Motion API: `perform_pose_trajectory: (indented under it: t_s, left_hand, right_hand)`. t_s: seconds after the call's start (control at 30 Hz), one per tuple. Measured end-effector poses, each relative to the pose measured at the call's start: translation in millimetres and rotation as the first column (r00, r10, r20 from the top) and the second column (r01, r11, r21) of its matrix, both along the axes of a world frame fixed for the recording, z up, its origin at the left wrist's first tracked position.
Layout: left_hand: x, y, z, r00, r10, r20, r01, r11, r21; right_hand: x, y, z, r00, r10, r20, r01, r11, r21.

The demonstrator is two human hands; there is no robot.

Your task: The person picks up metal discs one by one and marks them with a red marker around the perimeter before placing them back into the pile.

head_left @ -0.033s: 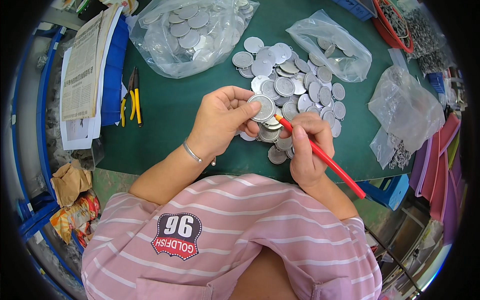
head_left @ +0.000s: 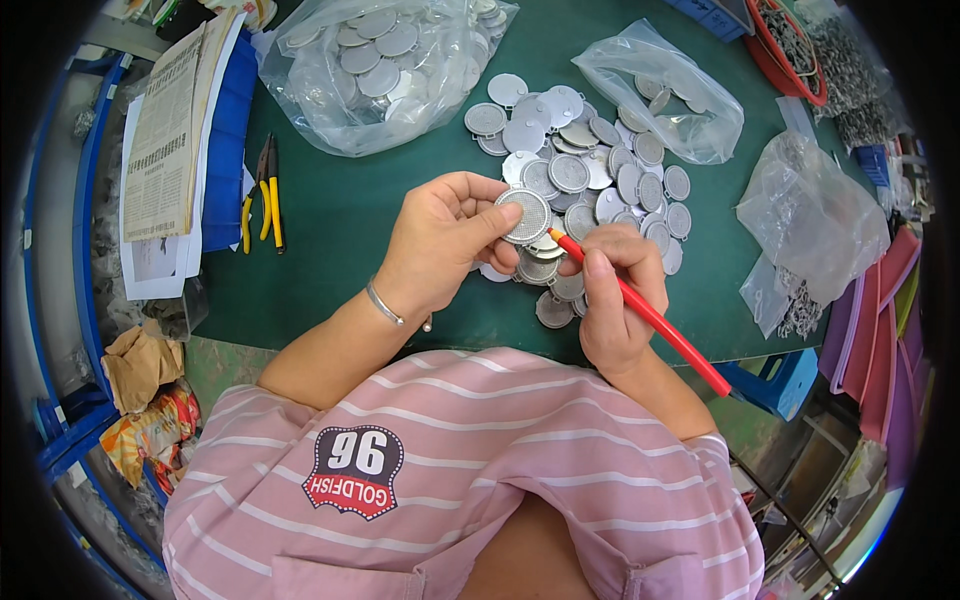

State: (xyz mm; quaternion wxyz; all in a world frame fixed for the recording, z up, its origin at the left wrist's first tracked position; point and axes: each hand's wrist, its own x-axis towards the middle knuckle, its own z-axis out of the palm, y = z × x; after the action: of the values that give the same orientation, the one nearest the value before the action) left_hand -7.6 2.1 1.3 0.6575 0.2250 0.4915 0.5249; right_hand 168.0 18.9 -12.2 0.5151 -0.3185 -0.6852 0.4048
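Observation:
My left hand (head_left: 448, 235) pinches a round grey metal disc (head_left: 524, 216) with a fine mesh-patterned face and a raised rim, thumb on top and fingers beneath. Held in my right hand (head_left: 617, 292) is a long red pencil (head_left: 660, 325), slanting down to the right. Its light wood-coloured tip is at the disc's right edge; whether it touches cannot be made out. Under and beyond both hands spreads a heap of similar discs (head_left: 568, 173), some showing plain faces and others rimmed ones.
Beyond the heap lie a clear bag full of discs (head_left: 380, 80) and a smaller bag (head_left: 700, 120). Yellow-handled pliers (head_left: 265, 200) rest left, beside a blue bin (head_left: 228, 150) with newspaper (head_left: 165, 150). At right are another plastic bag (head_left: 815, 215) and a red basket (head_left: 820, 85) of metal parts.

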Motion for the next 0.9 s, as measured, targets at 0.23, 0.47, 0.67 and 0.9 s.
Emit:
perform_pose_trajectory:
  t_s: [0.23, 0.47, 0.67, 0.9]
  left_hand:
    - [2.7, 0.4, 6.3, 1.0, 0.005, -0.01, -0.005, 0.999, 0.031]
    - [3.2, -0.8, 3.2, 0.999, 0.007, -0.045, -0.006, 1.0, 0.021]
    - [4.6, -2.0, 4.8, 0.998, 0.026, -0.053, -0.025, 1.0, 0.017]
    - [2.6, 0.3, 10.2, 0.998, 0.042, -0.05, -0.039, 0.998, 0.058]
  right_hand:
    - [1.0, -1.1, -3.2, 1.0, 0.002, -0.025, -0.002, 1.0, -0.009]
    - [-0.4, 0.6, 2.1, 0.998, 0.034, -0.049, -0.03, 0.995, 0.091]
    - [1.5, 0.2, -0.4, 0.998, 0.065, 0.008, -0.065, 0.993, 0.099]
    - [3.9, -2.5, -1.2, 0.999, 0.036, 0.023, -0.038, 0.997, 0.063]
